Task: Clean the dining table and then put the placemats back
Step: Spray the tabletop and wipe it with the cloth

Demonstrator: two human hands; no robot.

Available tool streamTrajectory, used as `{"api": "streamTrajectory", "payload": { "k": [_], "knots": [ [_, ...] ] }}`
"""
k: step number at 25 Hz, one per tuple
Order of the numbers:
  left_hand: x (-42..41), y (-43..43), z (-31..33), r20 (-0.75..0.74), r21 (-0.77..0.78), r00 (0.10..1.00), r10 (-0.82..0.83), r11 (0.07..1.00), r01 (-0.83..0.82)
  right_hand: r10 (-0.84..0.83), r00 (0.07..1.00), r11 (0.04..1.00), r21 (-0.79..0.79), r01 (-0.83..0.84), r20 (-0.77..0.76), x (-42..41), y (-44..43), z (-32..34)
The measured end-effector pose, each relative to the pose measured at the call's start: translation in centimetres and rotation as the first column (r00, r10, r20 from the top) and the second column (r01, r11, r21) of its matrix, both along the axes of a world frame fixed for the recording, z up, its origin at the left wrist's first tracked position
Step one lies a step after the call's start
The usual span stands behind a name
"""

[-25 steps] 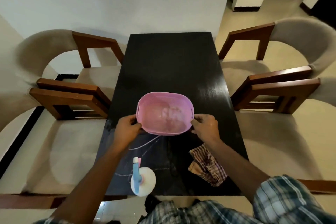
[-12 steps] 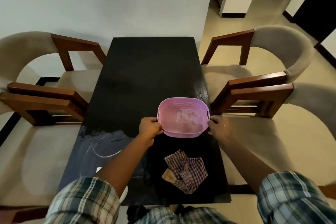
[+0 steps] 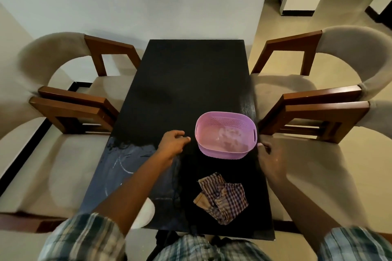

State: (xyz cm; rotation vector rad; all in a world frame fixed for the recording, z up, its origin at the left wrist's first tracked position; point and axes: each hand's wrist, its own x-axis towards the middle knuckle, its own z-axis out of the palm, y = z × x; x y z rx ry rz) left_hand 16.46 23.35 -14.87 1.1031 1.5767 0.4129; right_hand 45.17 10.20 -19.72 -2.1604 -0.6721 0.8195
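My left hand point(image 3: 172, 143) hangs loosely curled, holding nothing, just beside the pink perforated plastic basin point(image 3: 226, 133). My right hand point(image 3: 270, 155) is half-closed w/ fingertips at the basin's near-right rim; contact or a small gap, can't tell.

Basin sits on the black rectangular wooden worktop point(image 3: 186, 74), near its right edge. It appears to hold soapy water.

Risk: a nudge from the right hand could slop water or push the basin over the edge onto the beige upholstered chair point(image 3: 331, 112).

Checked crumpled cloth point(image 3: 221, 199) lies nearer me, apart from the basin. Chalk-like marks point(image 3: 122, 165) remain front-left. White round object point(image 3: 146, 214) is partly hidden by my left arm. No placemats in view.
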Motion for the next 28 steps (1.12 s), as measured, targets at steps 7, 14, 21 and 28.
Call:
{"api": "streamTrajectory", "payload": {
  "k": [7, 14, 21, 28],
  "knots": [
    [-19.1, -4.4, -0.1, -0.326, 0.179, 0.943, -0.074, 0.974, 0.138, 0.66, 0.708, 0.733, -0.008, -0.68, 0.253, -8.6, -10.3, -5.0],
    [-26.1, -11.4, -2.7, -0.202, 0.148, 0.751, -0.628, 0.739, 0.658, 0.776, 0.436, 0.608, -0.357, -0.709, 0.456, -13.9, -12.3, -8.7],
    [-20.0, -14.8, -3.7, -0.04, 0.319, 0.93, -0.366, 0.877, 0.359, 0.652, 0.587, 0.755, -0.484, -0.443, 0.48, -17.6, -11.9, -8.9],
    [-23.5, -12.5, -2.6, -0.072, 0.279, 0.927, -0.367, 0.885, 0.372, 0.607, 0.653, 0.778, -0.504, -0.375, 0.453, -17.8, -10.7, -9.4]
  ]
}}
